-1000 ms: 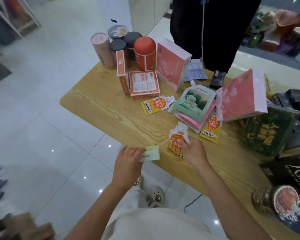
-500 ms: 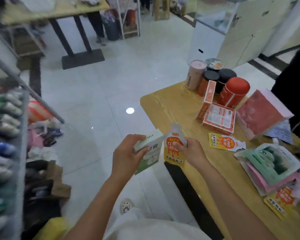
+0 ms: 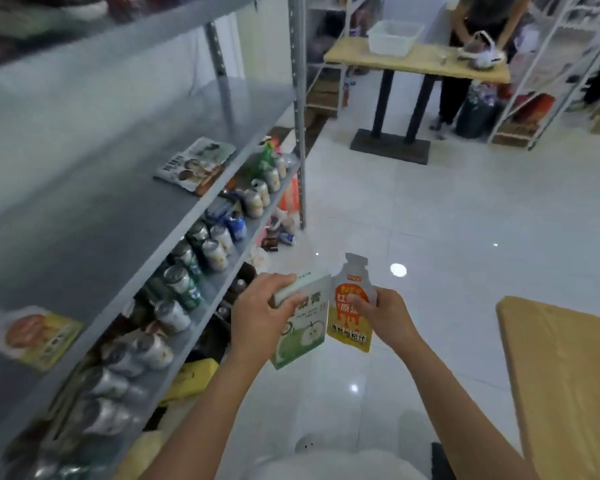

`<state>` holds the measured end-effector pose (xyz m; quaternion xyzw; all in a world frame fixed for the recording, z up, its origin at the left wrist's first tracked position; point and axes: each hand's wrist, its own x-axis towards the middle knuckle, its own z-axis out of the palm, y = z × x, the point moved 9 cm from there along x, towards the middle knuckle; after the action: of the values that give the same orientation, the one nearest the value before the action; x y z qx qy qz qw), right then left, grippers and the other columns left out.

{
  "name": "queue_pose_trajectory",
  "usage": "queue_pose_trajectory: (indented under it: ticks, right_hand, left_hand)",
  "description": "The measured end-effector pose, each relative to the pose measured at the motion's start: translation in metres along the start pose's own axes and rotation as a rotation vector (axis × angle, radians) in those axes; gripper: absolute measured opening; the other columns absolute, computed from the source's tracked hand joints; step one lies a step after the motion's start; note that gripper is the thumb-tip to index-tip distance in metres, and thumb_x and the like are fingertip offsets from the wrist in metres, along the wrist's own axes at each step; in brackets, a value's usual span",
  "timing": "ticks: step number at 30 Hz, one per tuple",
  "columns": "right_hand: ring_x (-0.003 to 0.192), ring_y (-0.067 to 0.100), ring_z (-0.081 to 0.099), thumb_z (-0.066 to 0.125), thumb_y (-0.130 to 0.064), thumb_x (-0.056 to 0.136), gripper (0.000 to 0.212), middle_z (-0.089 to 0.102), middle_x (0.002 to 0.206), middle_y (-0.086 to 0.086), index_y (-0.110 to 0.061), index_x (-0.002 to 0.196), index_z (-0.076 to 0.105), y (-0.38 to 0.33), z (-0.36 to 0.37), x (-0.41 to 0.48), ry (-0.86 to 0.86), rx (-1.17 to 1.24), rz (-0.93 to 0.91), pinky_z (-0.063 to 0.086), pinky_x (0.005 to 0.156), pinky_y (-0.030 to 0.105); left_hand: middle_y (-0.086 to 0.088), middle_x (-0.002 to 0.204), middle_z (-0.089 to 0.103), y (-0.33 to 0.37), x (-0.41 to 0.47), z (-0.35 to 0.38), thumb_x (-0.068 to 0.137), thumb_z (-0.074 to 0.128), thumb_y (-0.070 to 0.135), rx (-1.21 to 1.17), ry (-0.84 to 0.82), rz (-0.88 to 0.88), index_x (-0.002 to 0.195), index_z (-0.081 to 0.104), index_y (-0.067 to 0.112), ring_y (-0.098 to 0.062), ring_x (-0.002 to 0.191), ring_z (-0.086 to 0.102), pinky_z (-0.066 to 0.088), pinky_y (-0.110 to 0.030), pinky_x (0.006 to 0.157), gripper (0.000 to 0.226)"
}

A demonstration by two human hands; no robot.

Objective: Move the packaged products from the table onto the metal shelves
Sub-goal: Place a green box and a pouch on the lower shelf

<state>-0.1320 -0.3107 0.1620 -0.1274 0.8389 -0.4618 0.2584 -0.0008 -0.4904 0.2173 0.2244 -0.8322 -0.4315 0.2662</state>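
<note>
Left hand (image 3: 260, 317) curls round the top of the green box (image 3: 303, 341). Right hand (image 3: 387, 315) pinches the orange pouch (image 3: 349, 323), thumb on its front. One in each hand likely saves a trip. Both are in the air, just right of the metal shelf (image 3: 84, 209), off the table (image 3: 568, 375) at the near right.

Left hand (image 3: 260, 313): fingers curled round the upper end of a box (image 3: 303, 336); forearm bare, extended forward.
Right hand (image 3: 385, 311): thumb and fingers pinching a pouch (image 3: 349, 325); forearm bare.
Hands near each other, level.
</note>
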Motion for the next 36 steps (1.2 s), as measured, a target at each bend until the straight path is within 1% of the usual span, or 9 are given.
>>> queue_pose_trajectory:
  ticks: [3, 8, 13, 17, 20, 24, 28, 33, 36]
  right_hand:
    - [0.079, 0.019, 0.068, 0.063, -0.031, 0.09, 0.01, 0.069, 0.086, 0.002, -0.021, 0.09, 0.066, -0.039, 0.062, 0.023, -0.172, -0.053, -0.082, 0.056, 0.077, 0.031]
    - [0.075, 0.018, 0.068, 0.065, -0.029, 0.089, 0.014, 0.071, 0.083, 0.004, -0.016, 0.085, 0.069, -0.089, 0.158, 0.05, -0.43, -0.194, -0.212, 0.056, 0.074, 0.032]
    - [0.067, 0.015, 0.065, 0.067, -0.03, 0.088, 0.022, 0.067, 0.072, 0.0, -0.013, 0.073, 0.065, -0.128, 0.228, 0.066, -0.59, -0.297, -0.341, 0.052, 0.064, 0.027]
    - [0.065, 0.014, 0.064, 0.062, -0.034, 0.091, 0.025, 0.066, 0.071, 0.0, -0.012, 0.08, 0.063, -0.163, 0.282, 0.077, -0.718, -0.411, -0.496, 0.052, 0.06, 0.025]
    - [0.074, 0.023, 0.066, 0.054, -0.039, 0.094, 0.032, 0.067, 0.079, 0.005, -0.009, 0.086, 0.061, -0.198, 0.325, 0.08, -0.756, -0.466, -0.672, 0.05, 0.065, 0.033]
    - [0.089, 0.031, 0.065, 0.045, -0.048, 0.096, 0.044, 0.067, 0.095, 0.008, -0.008, 0.105, 0.061, -0.232, 0.378, 0.075, -0.74, -0.535, -0.89, 0.049, 0.068, 0.034]
    - [0.102, 0.038, 0.062, 0.046, -0.044, 0.097, 0.045, 0.065, 0.111, 0.018, -0.008, 0.124, 0.053, -0.255, 0.416, 0.068, -0.747, -0.53, -0.968, 0.049, 0.079, 0.041]
    - [0.107, 0.039, 0.059, 0.044, -0.038, 0.099, 0.046, 0.06, 0.121, 0.02, -0.009, 0.135, 0.04, -0.281, 0.453, 0.053, -0.71, -0.576, -1.051, 0.048, 0.078, 0.042]
    - [0.101, 0.039, 0.061, 0.044, -0.04, 0.099, 0.045, 0.062, 0.114, 0.019, -0.009, 0.132, 0.04, -0.285, 0.47, 0.044, -0.682, -0.596, -1.093, 0.044, 0.069, 0.038]
  left_hand:
    - [0.013, 0.096, 0.063, -0.033, -0.006, -0.062, 0.077, 0.078, 0.021, 0.048, 0.204, -0.1, 0.101, 0.071, 0.02, -0.002, 0.087, 0.058, 0.05, -0.024, 0.077, 0.025]
    - [0.019, 0.096, 0.06, -0.066, -0.032, -0.142, 0.077, 0.078, 0.018, 0.184, 0.487, -0.259, 0.099, 0.07, 0.017, 0.005, 0.086, 0.054, 0.041, -0.007, 0.072, 0.023]
    - [0.021, 0.097, 0.061, -0.08, -0.064, -0.186, 0.076, 0.078, 0.02, 0.223, 0.744, -0.41, 0.098, 0.069, 0.027, 0.001, 0.087, 0.057, 0.05, -0.026, 0.077, 0.024]
    - [0.006, 0.1, 0.067, -0.091, -0.079, -0.203, 0.077, 0.078, 0.026, 0.292, 0.931, -0.581, 0.098, 0.069, 0.03, -0.013, 0.086, 0.061, 0.052, -0.037, 0.078, 0.024]
    - [-0.001, 0.104, 0.068, -0.087, -0.086, -0.209, 0.075, 0.079, 0.021, 0.342, 1.048, -0.639, 0.102, 0.073, 0.018, -0.015, 0.084, 0.061, 0.052, -0.033, 0.077, 0.027]
    - [-0.003, 0.099, 0.068, -0.08, -0.094, -0.214, 0.074, 0.081, 0.021, 0.454, 1.138, -0.682, 0.099, 0.074, 0.014, -0.011, 0.077, 0.057, 0.039, -0.007, 0.07, 0.026]
    - [0.009, 0.095, 0.061, -0.073, -0.107, -0.21, 0.074, 0.064, 0.046, 0.474, 1.219, -0.704, 0.099, 0.072, 0.017, -0.005, 0.08, 0.056, 0.044, -0.019, 0.071, 0.04]
    - [0.007, 0.094, 0.062, -0.064, -0.127, -0.208, 0.076, 0.072, 0.031, 0.577, 1.248, -0.763, 0.098, 0.07, 0.014, -0.003, 0.082, 0.055, 0.039, -0.012, 0.068, 0.027]
    - [0.003, 0.096, 0.065, -0.059, -0.134, -0.213, 0.077, 0.064, 0.041, 0.645, 1.241, -0.765, 0.096, 0.07, 0.014, -0.001, 0.083, 0.052, 0.038, -0.01, 0.068, 0.033]
